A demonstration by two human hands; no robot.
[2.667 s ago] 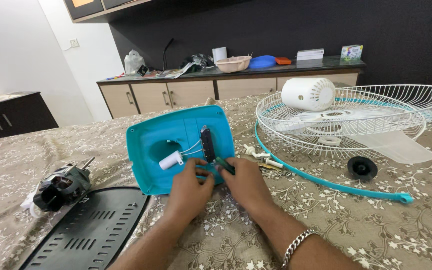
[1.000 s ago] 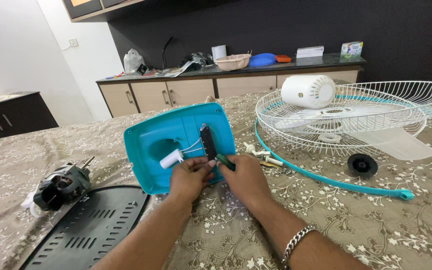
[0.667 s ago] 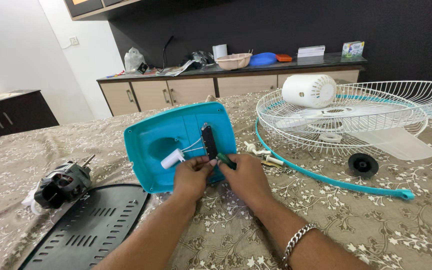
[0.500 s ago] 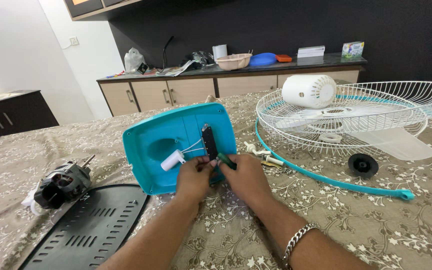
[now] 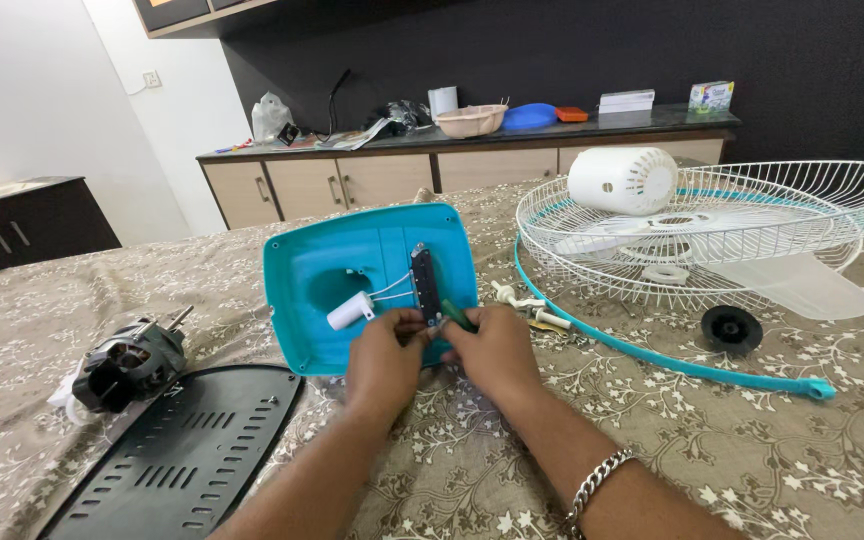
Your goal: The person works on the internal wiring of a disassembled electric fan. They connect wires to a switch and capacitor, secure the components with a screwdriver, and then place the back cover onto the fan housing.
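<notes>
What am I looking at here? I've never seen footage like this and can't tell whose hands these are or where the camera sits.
There is no machine: the camera sits on a person's head and looks down at their own bare hands. The left hand and right hand meet at the near edge of a teal housing, by its black switch strip; the right holds a green-handled tool. On the patterned cloth lie a motor, a black vented plate, a white fan guard and a teal ring.

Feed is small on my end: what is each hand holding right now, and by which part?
Left hand grips the teal fan housing at its near edge. Right hand holds a green-handled screwdriver by the handle.
</notes>
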